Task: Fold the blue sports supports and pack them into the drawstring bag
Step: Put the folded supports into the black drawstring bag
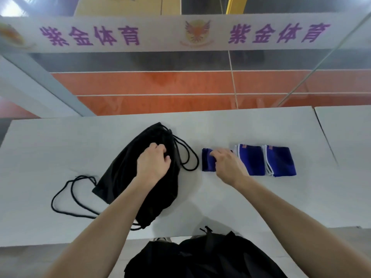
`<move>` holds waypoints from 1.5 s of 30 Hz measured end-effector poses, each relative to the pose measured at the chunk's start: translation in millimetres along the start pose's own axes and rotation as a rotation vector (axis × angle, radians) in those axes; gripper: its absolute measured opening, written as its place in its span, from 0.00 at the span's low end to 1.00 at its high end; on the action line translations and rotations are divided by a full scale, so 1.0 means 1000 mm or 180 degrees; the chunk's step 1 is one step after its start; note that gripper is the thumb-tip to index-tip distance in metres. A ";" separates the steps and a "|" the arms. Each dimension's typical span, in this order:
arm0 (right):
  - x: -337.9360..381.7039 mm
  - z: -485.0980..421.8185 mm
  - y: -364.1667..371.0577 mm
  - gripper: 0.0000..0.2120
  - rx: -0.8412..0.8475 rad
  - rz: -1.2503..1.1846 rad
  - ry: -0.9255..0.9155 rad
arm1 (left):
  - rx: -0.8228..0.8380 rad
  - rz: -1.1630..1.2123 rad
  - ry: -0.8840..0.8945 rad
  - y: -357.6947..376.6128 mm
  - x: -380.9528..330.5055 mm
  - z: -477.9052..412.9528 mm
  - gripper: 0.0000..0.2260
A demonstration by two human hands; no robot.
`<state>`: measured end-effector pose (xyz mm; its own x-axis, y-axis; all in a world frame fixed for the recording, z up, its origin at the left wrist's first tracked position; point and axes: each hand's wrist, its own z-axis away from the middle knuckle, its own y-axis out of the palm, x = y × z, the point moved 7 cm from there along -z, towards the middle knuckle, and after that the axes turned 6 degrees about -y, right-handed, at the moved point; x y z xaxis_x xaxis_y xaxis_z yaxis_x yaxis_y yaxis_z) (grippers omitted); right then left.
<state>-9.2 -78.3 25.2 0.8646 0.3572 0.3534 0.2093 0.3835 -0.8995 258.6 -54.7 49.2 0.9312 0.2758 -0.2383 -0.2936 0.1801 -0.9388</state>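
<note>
A black drawstring bag (pixel 128 177) lies flat on the white table (pixel 241 201), its cords looping out at both ends. My left hand (pixel 153 164) rests on the bag's upper part with fingers curled into the fabric near its mouth. Right of the bag lies a small folded blue support (pixel 206 160), and my right hand (pixel 226 164) pinches its right side. Two more folded blue supports, one (pixel 253 160) beside my right hand and one (pixel 281 161) further right, lie side by side with white-trimmed edges.
A glass partition with a white banner bearing purple characters (pixel 180 33) stands behind the table's far edge. A second table (pixel 345 133) adjoins on the right. Black clothing (pixel 200 257) shows below the table's near edge.
</note>
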 end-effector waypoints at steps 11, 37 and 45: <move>-0.087 -0.038 0.032 0.33 0.0897 0.0519 -0.0004 | 0.1069 -0.0623 0.1229 0.097 -0.135 -0.014 0.31; -0.029 0.021 -0.034 0.10 -0.0723 -0.1898 0.0894 | 0.0684 0.1013 -0.0713 0.014 -0.021 0.001 0.22; 0.061 -0.025 -0.010 0.07 -0.0674 -0.2303 0.0837 | 0.0664 0.0945 -0.1282 0.009 0.118 -0.015 0.26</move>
<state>53.0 -82.1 49.6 0.5549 -0.1412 0.8198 0.8192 0.2642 -0.5090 369.1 -34.6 9.4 0.6571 0.6762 -0.3332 -0.6064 0.2116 -0.7665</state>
